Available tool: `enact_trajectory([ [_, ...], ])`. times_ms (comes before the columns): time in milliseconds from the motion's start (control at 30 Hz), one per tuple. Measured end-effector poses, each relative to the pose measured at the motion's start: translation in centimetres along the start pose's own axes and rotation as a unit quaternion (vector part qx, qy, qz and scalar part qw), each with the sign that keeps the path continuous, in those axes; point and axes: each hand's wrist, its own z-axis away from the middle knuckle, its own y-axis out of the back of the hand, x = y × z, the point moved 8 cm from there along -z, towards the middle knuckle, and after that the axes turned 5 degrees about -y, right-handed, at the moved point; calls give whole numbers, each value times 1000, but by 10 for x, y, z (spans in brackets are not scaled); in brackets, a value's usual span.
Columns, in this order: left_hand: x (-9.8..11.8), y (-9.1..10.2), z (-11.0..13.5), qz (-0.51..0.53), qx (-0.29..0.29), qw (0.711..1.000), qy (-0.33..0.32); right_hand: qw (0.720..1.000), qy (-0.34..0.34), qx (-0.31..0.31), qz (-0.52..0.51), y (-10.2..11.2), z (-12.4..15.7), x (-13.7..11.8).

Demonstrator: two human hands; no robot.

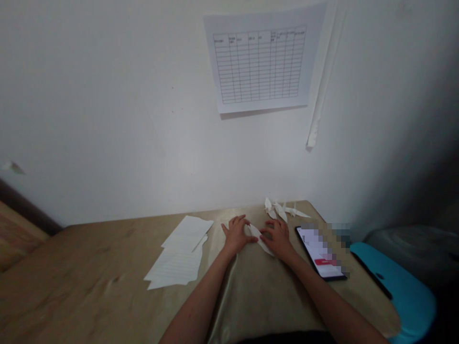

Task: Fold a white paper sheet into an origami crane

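A narrow, pointed piece of folded white paper (261,241) lies slantwise on the table between my two hands. My left hand (235,234) grips it from the left, with its thumb and a fingertip at the paper's edge and the other fingers bent. From the other side, my right hand (278,236) pinches the paper with its thumb and fingertips. Just beyond the right hand, several small folded paper shapes with pointed ends, like paper cranes (280,211), sit near the wall. Left of my left hand is a loose pile of white paper sheets (179,258), some faintly lined.
A phone (328,272) with a lit screen lies right of my right forearm. The table (89,277) has a brownish cover and meets the wall at the back. A printed grid sheet (263,62) hangs on the wall. Beyond the table's right edge is a turquoise object (401,282).
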Motion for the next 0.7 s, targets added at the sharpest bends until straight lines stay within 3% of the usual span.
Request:
enact_trajectory([
  [133, 0, 1, 0, 14, 17, 1000, -1, 1000, 4, 12, -29, -1, -1, 3],
  [300, -2, 3, -1, 28, 40, 999, 2, 993, 20, 72, -94, 2, -1, 8],
  [500, -2, 6, -1, 37, 63, 997, -2, 979, 61, 160, -111, 25, 0, 12],
  [700, -2, 8, 0, 33, 68, 997, -4, 983, 102, 139, -62, 27, 4, 0],
])
